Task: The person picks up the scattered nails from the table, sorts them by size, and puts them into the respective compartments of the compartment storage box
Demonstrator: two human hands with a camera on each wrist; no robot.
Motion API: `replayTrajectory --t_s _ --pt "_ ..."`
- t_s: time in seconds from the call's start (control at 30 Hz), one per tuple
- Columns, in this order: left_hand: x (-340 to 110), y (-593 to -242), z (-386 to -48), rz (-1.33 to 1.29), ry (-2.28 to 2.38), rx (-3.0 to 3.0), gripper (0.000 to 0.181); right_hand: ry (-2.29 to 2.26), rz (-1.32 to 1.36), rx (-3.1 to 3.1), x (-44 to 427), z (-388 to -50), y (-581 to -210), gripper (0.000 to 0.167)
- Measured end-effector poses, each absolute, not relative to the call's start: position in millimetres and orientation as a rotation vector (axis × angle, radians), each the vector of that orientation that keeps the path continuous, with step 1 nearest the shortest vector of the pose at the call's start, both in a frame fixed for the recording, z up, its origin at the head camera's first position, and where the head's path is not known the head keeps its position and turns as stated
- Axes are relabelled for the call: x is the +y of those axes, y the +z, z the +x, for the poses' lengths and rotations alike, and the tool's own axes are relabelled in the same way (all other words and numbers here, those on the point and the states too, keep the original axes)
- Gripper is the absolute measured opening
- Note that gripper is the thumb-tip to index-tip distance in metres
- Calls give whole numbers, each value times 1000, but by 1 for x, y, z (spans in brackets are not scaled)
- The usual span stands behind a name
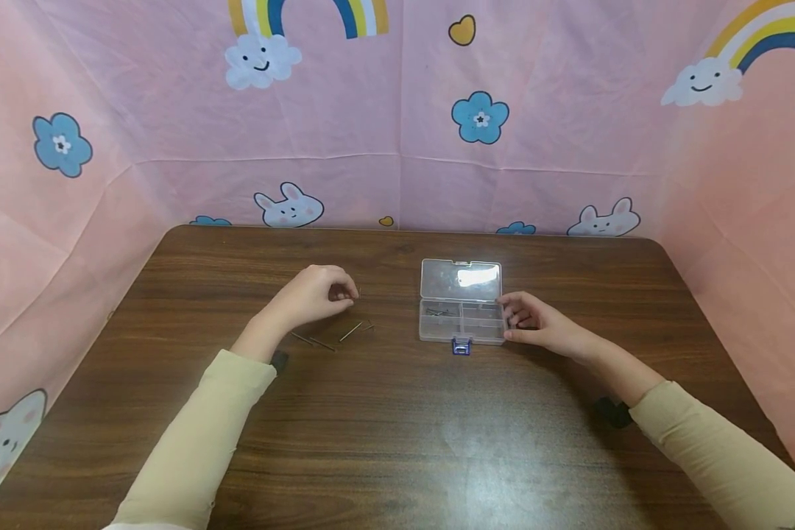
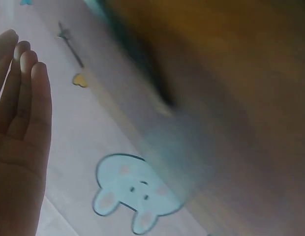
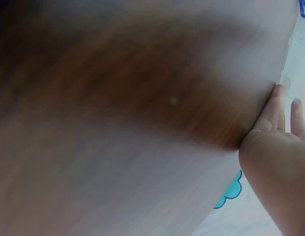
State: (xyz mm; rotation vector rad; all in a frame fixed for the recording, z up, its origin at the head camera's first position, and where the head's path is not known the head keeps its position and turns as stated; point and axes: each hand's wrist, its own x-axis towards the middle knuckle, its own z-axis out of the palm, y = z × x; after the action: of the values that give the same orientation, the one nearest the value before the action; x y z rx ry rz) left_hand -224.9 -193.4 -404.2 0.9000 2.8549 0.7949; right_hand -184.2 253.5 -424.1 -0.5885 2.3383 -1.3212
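My left hand (image 1: 318, 293) is above the table's left part, thumb and fingertips close together, with a tiny thin glint at the tips like a metal pin. Its bent fingers (image 2: 24, 88) show in the left wrist view, where the pin cannot be made out. Thin metal pins (image 1: 350, 331) lie just below that hand. A clear compartment box (image 1: 440, 331) stands with its lid (image 1: 444, 281) raised; several small pins (image 1: 439, 313) lie in its upper left compartment. My right hand (image 1: 546, 327) grips the box's right side with thumb and fingers; in the right wrist view its fingers (image 3: 273, 110) touch the edge.
The brown wooden table (image 1: 384, 427) extends around the box and pins. A blue latch (image 1: 461, 346) sticks out from the box's front. Pink fabric (image 1: 397, 96) with rainbows, flowers and rabbits hangs behind and beside the table.
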Motion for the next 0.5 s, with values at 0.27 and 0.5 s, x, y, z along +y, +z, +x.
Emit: replayTrajectory --t_s 0.27,0.5 --pt "-215 -409 -218 831 769 2847 8 -1324 -588 2341 254 -185 -426 55" --pt "-235 -411 -214 816 757 2780 7 -1324 -587 2339 255 -185 -426 55"
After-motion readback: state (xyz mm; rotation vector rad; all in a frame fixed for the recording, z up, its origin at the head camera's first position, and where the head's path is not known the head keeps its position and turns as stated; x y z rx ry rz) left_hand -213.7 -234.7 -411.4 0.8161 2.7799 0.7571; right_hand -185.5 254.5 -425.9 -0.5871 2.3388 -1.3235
